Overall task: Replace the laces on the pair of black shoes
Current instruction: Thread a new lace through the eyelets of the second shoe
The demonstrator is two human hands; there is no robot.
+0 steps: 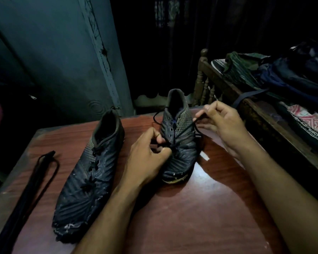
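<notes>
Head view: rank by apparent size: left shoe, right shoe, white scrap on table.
1. left shoe, though nearer the camera, so true size against its pair is unsure
2. right shoe
3. white scrap

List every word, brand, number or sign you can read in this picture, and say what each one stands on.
None can be read.
Black-and-white item on the wooden bed frame: pale marks along its edge, too blurred to read.
Red-and-white patterned cloth: pattern only, no letters made out.
Two black sports shoes, left and right: stripes and dots, no brand visible.
Small white strip on the reddish-brown table: blank or too small to tell.
</notes>
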